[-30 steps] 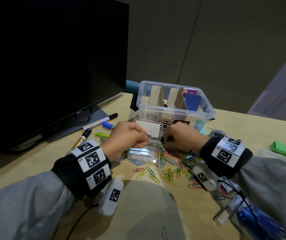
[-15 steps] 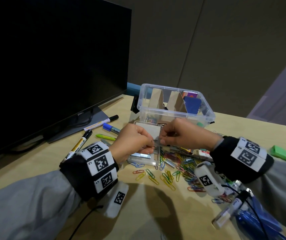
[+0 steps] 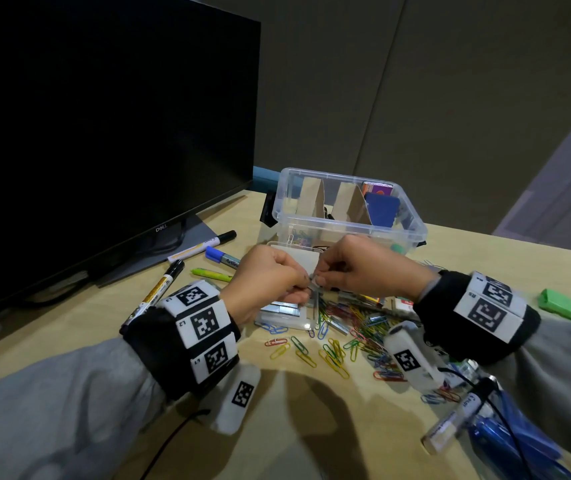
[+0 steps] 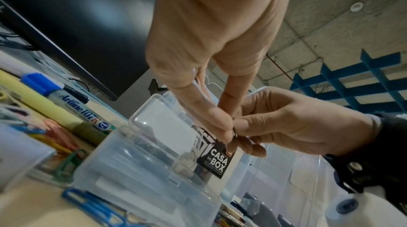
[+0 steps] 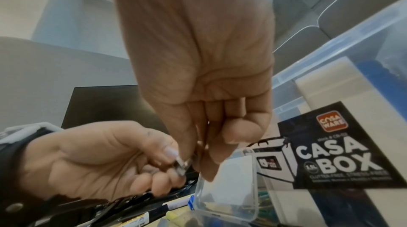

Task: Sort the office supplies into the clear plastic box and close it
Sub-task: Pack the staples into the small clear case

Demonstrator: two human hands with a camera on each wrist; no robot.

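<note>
Nearest the person, loose coloured paper clips (image 3: pixel 332 351) lie scattered on the tabletop (image 3: pixel 311 427), with blue pens (image 3: pixel 505 441) at the near right.

Just beyond, both hands meet above a small clear case (image 3: pixel 285 315) that holds staple strips; its hinged lid (image 4: pixel 163 126) stands open. The left hand (image 3: pixel 266 282) and the right hand (image 3: pixel 363 268) are brought together, fingertips touching, each pinching the same small metal piece (image 5: pixel 181 165), probably a short strip of staples. What else the fingers enclose cannot be told.

Step in hand, as judged: seat the piece in the small case.
- Keep the pinch light; staple strips tend to break apart under bending.
- Release one hand before lowering, and lay the strip flat alongside those already in the case.
- Press the lid shut before lifting the case.

Farther back, markers (image 3: pixel 204 244) lie to the left near the monitor (image 3: pixel 104 133). The clear plastic box (image 3: pixel 346 230) stands open behind the hands, with cardboard dividers (image 3: pixel 311 199) upright inside and some items already in it. Its own lid is not identifiable.
</note>
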